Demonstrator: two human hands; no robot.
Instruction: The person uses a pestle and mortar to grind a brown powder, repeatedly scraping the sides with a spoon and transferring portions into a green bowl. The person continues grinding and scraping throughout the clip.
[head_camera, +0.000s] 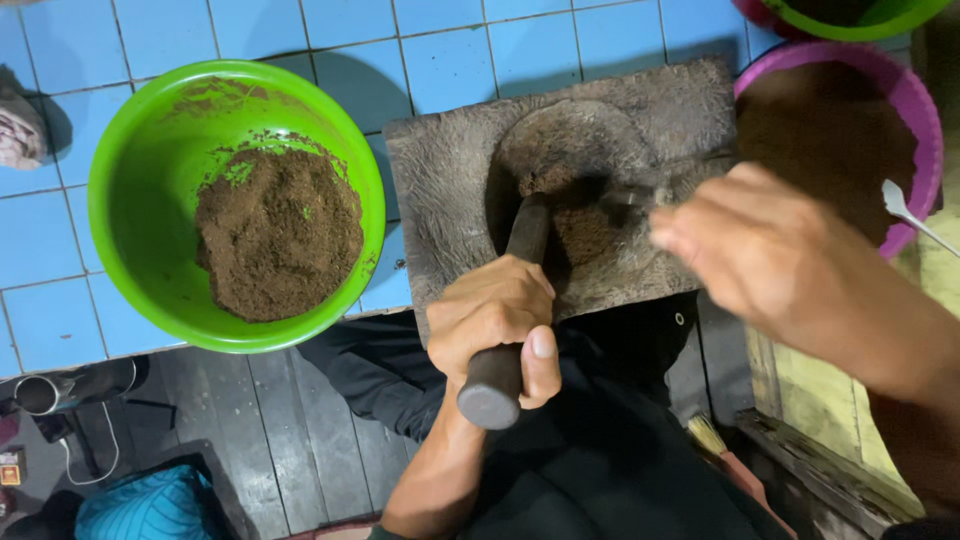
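Over the stone mortar (455, 170), my left hand (495, 315) clenches the pestle (510, 320); I should press slowly while my blurred right hand (750, 250), grip unclear, scrapes brown powder (580, 225) inward.

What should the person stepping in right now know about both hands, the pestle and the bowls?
Left hand: closed around the dark pestle, its tip down in the hollow of the stone mortar slab.
Right hand: blurred over the slab's right side, apparently holding a small utensil at the hollow; grip unclear.
Brown ground material lies in the hollow.
Green bowl, left of the slab, holds a mound of brown powder. Pink bowl, on the right, also holds brown material, with a white spoon at its rim.
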